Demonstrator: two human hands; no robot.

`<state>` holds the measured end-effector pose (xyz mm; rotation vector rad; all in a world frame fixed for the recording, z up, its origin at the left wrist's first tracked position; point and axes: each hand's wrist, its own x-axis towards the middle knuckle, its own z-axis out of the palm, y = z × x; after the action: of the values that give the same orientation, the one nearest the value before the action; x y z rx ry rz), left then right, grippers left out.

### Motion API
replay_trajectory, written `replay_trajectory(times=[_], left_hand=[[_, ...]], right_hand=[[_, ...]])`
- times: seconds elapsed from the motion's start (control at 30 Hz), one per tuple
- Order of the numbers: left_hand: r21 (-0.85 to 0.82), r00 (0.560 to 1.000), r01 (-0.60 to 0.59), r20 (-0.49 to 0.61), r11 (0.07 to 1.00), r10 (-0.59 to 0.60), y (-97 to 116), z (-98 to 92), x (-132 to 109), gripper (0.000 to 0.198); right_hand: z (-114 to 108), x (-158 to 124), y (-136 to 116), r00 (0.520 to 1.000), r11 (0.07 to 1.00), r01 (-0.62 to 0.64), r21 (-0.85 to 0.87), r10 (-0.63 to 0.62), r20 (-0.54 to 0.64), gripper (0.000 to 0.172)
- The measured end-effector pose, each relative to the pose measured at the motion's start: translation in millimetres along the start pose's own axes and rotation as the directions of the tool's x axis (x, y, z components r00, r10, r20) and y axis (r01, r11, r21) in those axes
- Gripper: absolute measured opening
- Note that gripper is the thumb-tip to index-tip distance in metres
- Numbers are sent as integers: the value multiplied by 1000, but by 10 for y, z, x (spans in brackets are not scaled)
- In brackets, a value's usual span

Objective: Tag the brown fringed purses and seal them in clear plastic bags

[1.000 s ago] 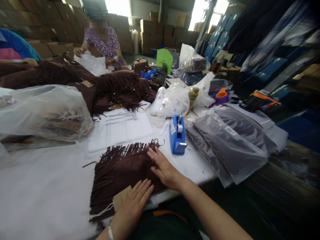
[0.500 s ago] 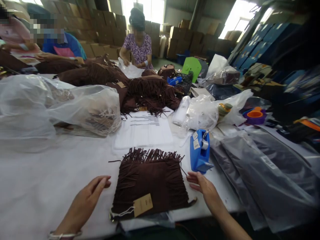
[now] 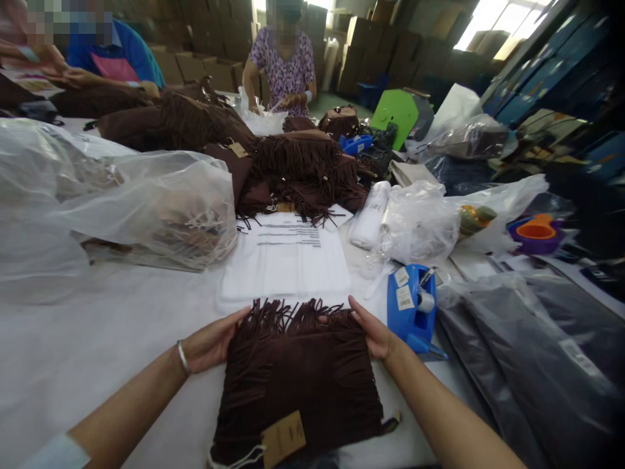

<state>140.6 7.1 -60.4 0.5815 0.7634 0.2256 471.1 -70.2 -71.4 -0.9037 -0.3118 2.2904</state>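
Note:
A dark brown fringed bag [image 3: 312, 378] lies flat in front of me on the white-covered table, its fringe edge facing away. Near its front edge rests a tan paper tag [image 3: 284, 440] on a white string. My left hand [image 3: 212, 342] grips the bag's far left corner, with fingertips partly hidden by the fringe. On the far right corner, my right hand [image 3: 374, 331] closes around the edge, thumb on the near side and a fingertip showing among the strands. Just right of that hand stands a blue tape dispenser [image 3: 400, 309].
Beyond the bag lies a stack of white printed plastic bags [image 3: 288, 267]. Clear plastic [image 3: 146, 202] covers goods at left; brown fringed bags [image 3: 297, 156] are heaped behind. Grey items in plastic [image 3: 517, 352] lie at right. A co-worker [image 3: 283, 65] stands across the table.
Both hands have moved from beside the bag, apart from it, onto its far corners and taken hold. The view has tilted downward.

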Motion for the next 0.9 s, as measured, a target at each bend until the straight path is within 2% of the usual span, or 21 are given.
replay_trajectory(times=[0.07,0.13,0.2,0.23,0.27,0.33,0.37,0.4,0.47,0.53,0.6,0.63,0.67,0.7,0.73,0.77,0.8,0.83,0.87,0.9], left_hand=[[31,1000,21,9,999,-21,71,32,132,45],[152,1000,22,11,988,-24,136,99,211,45],[371,999,-44,35,928,34,182,188,216,43],[506,994,-114,59,855,97,188,235,191,40],[644,980,-195,101,740,170,175,281,151,36],[849,925,-347,241,398,293,81,363,43,32],[894,890,-397,320,208,325,-2,397,-17,35],[906,858,-423,388,35,336,-104,428,-76,39],[879,814,-425,476,-217,333,-334,485,-189,48],[843,789,-421,523,-336,324,-533,544,-299,56],[820,767,-461,560,-340,312,-631,596,-412,54],[816,756,-492,573,-303,317,-630,609,-464,49],[820,743,-516,572,-247,348,-595,605,-505,42],[841,735,-513,534,-172,419,-530,580,-530,35],[874,733,-478,449,-83,511,-443,534,-531,30],[910,731,-415,323,16,601,-344,469,-507,27],[936,724,-332,174,117,667,-242,392,-457,26],[945,720,-252,40,208,693,-149,311,-386,29],[942,729,-187,-58,280,682,-73,235,-304,33],[931,759,-145,-112,335,641,-20,170,-220,37]], right_hand=[[-3,70,-9,997,997,74,-34,-73,19,58],[42,86,-34,985,976,173,-131,-173,15,47],[133,33,-80,967,907,242,-345,-254,12,47],[187,-14,-102,954,827,264,-496,-298,11,46],[241,-70,-112,938,705,276,-653,-346,22,45],[332,-192,-70,903,373,270,-888,-417,99,42],[364,-252,-7,892,213,257,-943,-429,147,43],[386,-313,84,888,90,244,-966,-422,185,47],[406,-443,330,899,-34,228,-973,-376,224,63],[415,-597,587,919,-58,244,-968,-304,250,69],[434,-758,749,925,-40,311,-950,-218,312,57],[448,-820,766,914,-26,336,-942,-233,332,47],[462,-855,732,891,-9,340,-940,-318,325,38],[470,-852,648,846,14,313,-950,-459,272,32],[469,-805,520,772,58,249,-967,-614,163,29],[455,-714,360,695,136,159,-978,-719,13,29],[427,-586,182,643,234,54,-971,-752,-145,34],[387,-429,3,672,334,-65,-940,-682,-289,42],[342,-255,-160,769,411,-182,-893,-507,-390,50],[297,-77,-295,815,438,-235,-868,-397,-421,57]])
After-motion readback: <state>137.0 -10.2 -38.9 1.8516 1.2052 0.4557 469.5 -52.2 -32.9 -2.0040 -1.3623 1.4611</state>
